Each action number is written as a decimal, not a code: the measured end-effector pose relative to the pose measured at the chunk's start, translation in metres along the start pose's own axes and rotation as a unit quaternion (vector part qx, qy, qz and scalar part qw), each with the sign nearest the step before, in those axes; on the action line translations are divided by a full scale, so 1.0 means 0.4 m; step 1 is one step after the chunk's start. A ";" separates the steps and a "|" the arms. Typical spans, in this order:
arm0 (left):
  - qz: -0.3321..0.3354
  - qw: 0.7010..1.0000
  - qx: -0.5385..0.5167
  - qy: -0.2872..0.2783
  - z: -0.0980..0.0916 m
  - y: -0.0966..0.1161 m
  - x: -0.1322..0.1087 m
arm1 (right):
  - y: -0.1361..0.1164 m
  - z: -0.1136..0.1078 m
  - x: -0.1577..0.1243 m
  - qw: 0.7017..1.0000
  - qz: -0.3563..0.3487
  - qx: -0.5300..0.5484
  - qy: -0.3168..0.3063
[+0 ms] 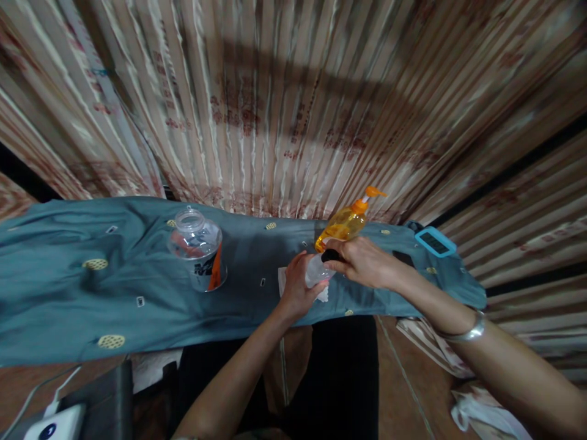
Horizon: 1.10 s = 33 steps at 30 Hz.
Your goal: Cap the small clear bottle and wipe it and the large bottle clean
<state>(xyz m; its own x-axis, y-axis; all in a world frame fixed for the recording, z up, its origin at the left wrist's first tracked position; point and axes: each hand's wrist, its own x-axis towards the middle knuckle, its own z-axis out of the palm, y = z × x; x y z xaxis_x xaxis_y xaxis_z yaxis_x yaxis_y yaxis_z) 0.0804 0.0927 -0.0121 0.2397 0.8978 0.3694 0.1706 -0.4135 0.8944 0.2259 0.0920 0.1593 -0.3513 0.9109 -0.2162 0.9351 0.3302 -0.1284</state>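
Apparently the step in hand is working the black cap on a small clear bottle (316,270): the left hand (297,288) is wrapped around its body over the counter (68,293), the right hand (364,263) pinches the cap. Loosening it likely calls for a firm counter-grip. Counted: one small bottle, one orange pump bottle (346,223), one clear jar (198,247), one blue device (435,242).

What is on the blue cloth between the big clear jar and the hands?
In the head view, only bare blue cloth lies between the clear jar and the left hand; a white tissue sits right by that hand.
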 end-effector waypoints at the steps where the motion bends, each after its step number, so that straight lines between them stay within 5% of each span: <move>1: -0.003 1.000 -0.002 -0.001 -0.002 0.002 0.002 | 0.009 0.005 -0.006 1.000 0.008 0.024 0.014; 5: -0.026 0.999 -0.033 -0.003 -0.005 0.005 0.007 | 0.064 0.075 -0.035 0.984 0.068 0.142 0.078; 12: -0.057 0.995 -0.084 -0.004 -0.009 0.021 0.021 | 0.110 0.368 -0.004 0.951 0.177 0.195 0.160; 15: -0.067 0.994 -0.082 0.012 -0.018 0.025 0.030 | 0.101 0.447 0.037 0.946 0.176 0.205 0.177; 24: -0.070 0.993 -0.070 0.067 -0.071 0.040 0.068 | 0.083 0.512 0.077 0.914 0.156 0.332 0.173; 29: -0.061 0.993 -0.058 0.087 -0.077 0.040 0.079 | 0.086 0.542 0.006 0.848 0.206 0.451 0.186; 33: -0.070 0.993 -0.050 0.081 -0.064 0.028 0.066 | 0.102 0.514 -0.059 0.784 0.221 0.526 0.244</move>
<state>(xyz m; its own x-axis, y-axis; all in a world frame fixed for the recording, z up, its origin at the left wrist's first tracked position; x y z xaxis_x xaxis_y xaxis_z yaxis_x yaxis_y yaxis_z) 0.0641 0.1156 0.0142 0.0630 0.9614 0.2677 0.0937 -0.2727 0.9575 0.2630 0.0331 -0.0400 0.2961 0.9497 -0.1022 0.3161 -0.1984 -0.9278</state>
